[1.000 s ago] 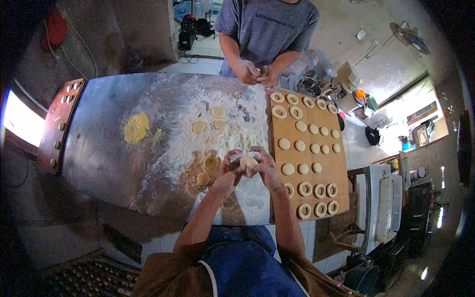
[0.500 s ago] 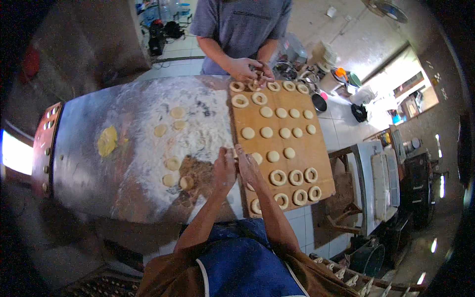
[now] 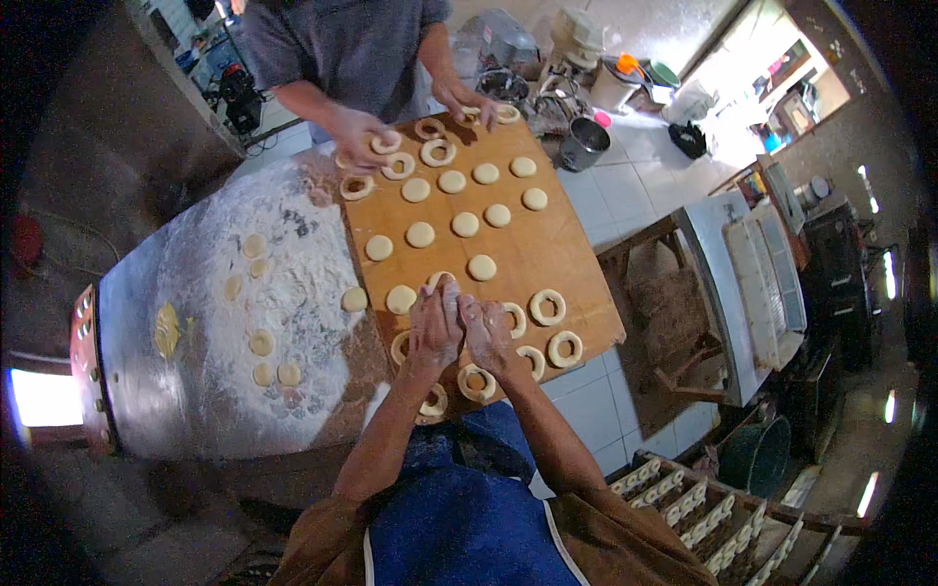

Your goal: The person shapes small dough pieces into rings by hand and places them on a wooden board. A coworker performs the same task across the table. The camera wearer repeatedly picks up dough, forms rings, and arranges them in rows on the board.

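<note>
Both my hands are over the wooden board (image 3: 576, 234), side by side above its near half. My left hand (image 3: 436, 324) has its fingers drawn together, with a pale dough round (image 3: 442, 279) showing just past the fingertips. Close beside it, my right hand (image 3: 487, 332) is closed too, fingers curled inward. What lies between or under the fingers is hidden. Around them are a dough round (image 3: 401, 299), another round (image 3: 481, 268), and dough rings (image 3: 546, 308) toward the near edge. One round (image 3: 354, 300) sits at the board's left edge.
Across the board a person's hand (image 3: 363, 135) holds a dough ring (image 3: 386, 143); their other hand (image 3: 467, 103) is by the far rings. Floured metal table (image 3: 210, 410) at left bears several dough discs and a yellow lump (image 3: 167, 330). A rack (image 3: 684, 498) stands lower right.
My view has turned, shifting the board leftward. My hands have moved from the board's left edge onto its near half, and a round now lies at that edge. The other person's hands have spread apart.
</note>
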A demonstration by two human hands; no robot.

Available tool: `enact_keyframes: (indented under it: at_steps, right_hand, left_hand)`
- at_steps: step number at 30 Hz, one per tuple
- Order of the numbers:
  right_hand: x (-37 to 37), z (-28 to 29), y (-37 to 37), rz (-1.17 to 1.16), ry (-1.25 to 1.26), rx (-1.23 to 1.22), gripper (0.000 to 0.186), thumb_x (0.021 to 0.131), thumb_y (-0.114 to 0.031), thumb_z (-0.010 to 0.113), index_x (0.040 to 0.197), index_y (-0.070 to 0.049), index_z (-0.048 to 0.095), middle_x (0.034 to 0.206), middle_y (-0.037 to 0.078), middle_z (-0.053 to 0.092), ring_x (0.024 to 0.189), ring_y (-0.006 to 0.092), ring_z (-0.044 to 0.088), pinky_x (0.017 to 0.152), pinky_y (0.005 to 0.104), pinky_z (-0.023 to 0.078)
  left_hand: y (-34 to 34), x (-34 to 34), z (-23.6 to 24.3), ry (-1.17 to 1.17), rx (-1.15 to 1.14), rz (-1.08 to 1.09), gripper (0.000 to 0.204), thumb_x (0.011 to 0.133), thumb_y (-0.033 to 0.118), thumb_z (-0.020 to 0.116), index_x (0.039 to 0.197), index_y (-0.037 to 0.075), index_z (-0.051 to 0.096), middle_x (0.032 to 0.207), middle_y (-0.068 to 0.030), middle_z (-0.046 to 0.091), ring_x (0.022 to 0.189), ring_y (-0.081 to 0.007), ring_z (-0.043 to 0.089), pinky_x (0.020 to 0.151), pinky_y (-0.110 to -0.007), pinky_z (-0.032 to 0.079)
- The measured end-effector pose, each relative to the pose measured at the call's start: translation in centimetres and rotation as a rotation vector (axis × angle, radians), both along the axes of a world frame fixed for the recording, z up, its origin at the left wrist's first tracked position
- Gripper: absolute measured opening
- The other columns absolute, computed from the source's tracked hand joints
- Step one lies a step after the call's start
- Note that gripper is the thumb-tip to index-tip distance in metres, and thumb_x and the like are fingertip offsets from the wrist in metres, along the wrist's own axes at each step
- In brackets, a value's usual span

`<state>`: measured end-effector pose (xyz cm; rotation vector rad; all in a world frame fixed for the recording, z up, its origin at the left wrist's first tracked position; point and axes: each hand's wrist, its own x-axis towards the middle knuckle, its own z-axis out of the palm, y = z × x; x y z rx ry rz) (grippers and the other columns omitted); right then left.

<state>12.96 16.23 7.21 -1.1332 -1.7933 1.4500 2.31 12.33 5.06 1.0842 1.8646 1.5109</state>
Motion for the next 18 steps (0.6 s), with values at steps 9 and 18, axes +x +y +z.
enact_keyframes:
  at_steps: [9,18]
  right_hand:
    - [8.5,-1.0,3.2,-0.091,-0.036,0.043,0.041,0.099,-0.028,0.046,0.077,0.003,0.060,0.065,0.011,0.057,0.061,0.0158,0.051,0.057,0.0365,0.041]
    - [16.4,-0.2,4.9,-0.113,-0.350,-0.020,0.049,0.100,-0.034,0.042,0.087,0.006,0.067,0.084,0.012,0.069,0.074,0.0197,0.064,0.071,0.0330,0.052]
  left_hand:
    - [4.8,7.5,-4.7,-0.102,0.053,-0.160,0.035,0.096,0.036,0.047,0.073,0.009,0.040,0.066,0.0004,0.044,0.060,-0.0153,0.044,0.055,-0.030,0.038]
    - [8.0,14.4,-5.6,-0.288,-0.102,-0.437,0.027,0.095,0.033,0.049,0.085,0.008,0.052,0.079,-0.0010,0.053,0.071,-0.0151,0.054,0.063,-0.032,0.045]
